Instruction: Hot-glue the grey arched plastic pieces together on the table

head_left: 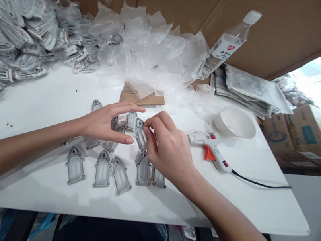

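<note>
1. The right hand (168, 150) was near the middle of the white table (235, 204), its fingers drawn together and pinching an arched grey frame (140, 133). The frame was tilted up off the tabletop, seemingly held that way to keep it clear of its neighbours.
2. The left hand (102, 122) hung just beside it, fingers spread and thumb well apart, holding nothing visible. A small cluster of frames (121, 120) lay partly hidden beneath it.
3. A loose row of frames (103, 168) lay flat nearer the person, arches pointing away, apparently spaced so that each could be picked up singly.
4. A white hot glue gun (209, 148) with an orange trigger lay on its side just right of the right hand, probably within easy reach, its black cord (259, 183) trailing rightward. Behind it stood a white roll of tape (234, 122).
5. Farther back were crumpled clear plastic bags (148, 42), a corrugated cardboard piece (143, 95), and a tilted water bottle (228, 42).
6. A heap of bagged grey parts (19, 31) was piled at the far left, away from the working area.
</note>
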`<state>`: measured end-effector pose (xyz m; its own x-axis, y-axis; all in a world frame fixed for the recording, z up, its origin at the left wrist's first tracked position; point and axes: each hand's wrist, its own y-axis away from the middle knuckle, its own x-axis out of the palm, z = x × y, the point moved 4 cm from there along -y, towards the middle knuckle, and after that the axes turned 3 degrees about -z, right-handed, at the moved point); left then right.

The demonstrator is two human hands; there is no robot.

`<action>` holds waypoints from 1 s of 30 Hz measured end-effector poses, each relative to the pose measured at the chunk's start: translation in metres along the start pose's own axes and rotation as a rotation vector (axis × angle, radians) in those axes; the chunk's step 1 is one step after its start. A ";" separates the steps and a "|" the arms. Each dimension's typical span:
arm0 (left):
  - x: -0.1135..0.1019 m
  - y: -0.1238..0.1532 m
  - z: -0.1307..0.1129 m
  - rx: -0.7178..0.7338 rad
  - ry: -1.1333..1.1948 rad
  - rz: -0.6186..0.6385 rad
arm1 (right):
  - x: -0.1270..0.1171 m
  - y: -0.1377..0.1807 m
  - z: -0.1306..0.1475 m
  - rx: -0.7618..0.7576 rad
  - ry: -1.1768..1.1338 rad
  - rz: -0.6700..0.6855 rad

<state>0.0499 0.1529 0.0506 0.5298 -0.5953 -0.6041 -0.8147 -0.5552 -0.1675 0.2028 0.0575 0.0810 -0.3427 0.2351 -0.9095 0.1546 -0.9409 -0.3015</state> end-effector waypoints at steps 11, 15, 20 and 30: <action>0.005 0.012 -0.028 0.076 0.348 0.082 | -0.017 0.005 0.015 -0.081 -0.326 -0.158; 0.003 0.014 -0.033 0.122 0.323 0.093 | -0.023 0.006 0.016 -0.082 -0.338 -0.190; 0.002 0.016 -0.038 0.130 0.313 0.090 | -0.034 0.008 0.015 -0.085 -0.434 -0.225; 0.002 0.015 -0.043 0.191 0.368 0.075 | -0.040 0.024 0.019 -0.173 -0.286 -0.382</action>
<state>0.0490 0.1191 0.0803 0.4878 -0.8169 -0.3078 -0.8651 -0.4051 -0.2959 0.2021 0.0213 0.1155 -0.6411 0.4558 -0.6174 0.1114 -0.7407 -0.6625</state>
